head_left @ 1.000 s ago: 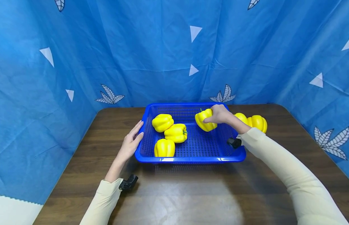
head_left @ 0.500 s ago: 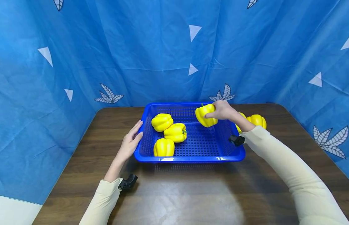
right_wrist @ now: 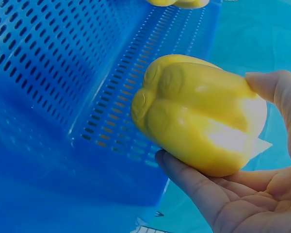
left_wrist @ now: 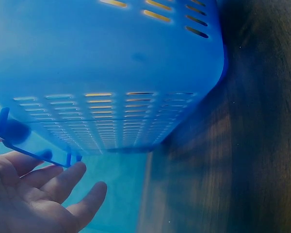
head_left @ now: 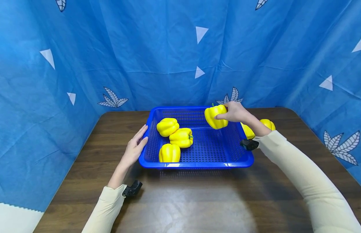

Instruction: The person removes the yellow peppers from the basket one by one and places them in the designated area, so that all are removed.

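Observation:
My right hand (head_left: 237, 112) grips a yellow bell pepper (head_left: 216, 117) between thumb and fingers over the back right part of a blue plastic basket (head_left: 195, 165). The right wrist view shows this held bell pepper (right_wrist: 201, 116) close up, its lobed end toward the basket's slotted wall (right_wrist: 121, 92). At the basket's left rim my left hand (head_left: 133, 150) rests with fingers straight. In the left wrist view the left hand's fingers (left_wrist: 63, 184) lie along the rim's underside. Inside the basket's left half are three more yellow bell peppers (head_left: 181, 138).
Right of the basket, on the brown wooden table (head_left: 198, 200), lie a yellow bell pepper (head_left: 247, 131) and another bell pepper (head_left: 268, 124), both partly behind the right arm. A blue patterned curtain (head_left: 169, 55) hangs close behind the table's back edge.
My right hand has lifted the held bell pepper from lower in the basket and shifted slightly right. The left hand and the other bell peppers have stayed in place.

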`<act>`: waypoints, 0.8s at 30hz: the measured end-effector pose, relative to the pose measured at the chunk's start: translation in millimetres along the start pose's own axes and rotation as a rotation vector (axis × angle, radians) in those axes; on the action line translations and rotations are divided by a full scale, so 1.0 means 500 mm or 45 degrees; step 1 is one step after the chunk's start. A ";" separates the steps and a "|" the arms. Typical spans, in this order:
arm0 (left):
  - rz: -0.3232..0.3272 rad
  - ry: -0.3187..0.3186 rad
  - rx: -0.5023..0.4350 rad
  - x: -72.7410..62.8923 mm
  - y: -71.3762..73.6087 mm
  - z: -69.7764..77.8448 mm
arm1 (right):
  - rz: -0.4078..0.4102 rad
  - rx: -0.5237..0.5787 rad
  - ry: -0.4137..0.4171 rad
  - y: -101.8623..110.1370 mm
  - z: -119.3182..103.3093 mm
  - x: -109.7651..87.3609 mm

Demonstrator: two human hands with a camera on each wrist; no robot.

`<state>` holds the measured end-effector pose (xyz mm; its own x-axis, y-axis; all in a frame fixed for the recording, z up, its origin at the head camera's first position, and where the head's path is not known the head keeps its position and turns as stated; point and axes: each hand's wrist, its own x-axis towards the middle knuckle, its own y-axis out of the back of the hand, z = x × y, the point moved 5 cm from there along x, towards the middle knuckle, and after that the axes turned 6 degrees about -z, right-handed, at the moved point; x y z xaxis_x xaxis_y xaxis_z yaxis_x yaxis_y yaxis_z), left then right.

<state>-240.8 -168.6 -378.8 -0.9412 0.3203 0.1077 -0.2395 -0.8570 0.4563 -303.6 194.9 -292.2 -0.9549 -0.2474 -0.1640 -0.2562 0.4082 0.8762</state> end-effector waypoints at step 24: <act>-0.005 0.006 0.003 0.000 0.001 -0.003 | 0.020 0.157 -0.123 0.052 0.049 -0.043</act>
<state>-241.1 -169.8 -379.8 -0.9415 0.3215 0.1016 -0.2424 -0.8550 0.4585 -293.5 232.5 -277.0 -0.9675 -0.1566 -0.1986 -0.2516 0.5174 0.8179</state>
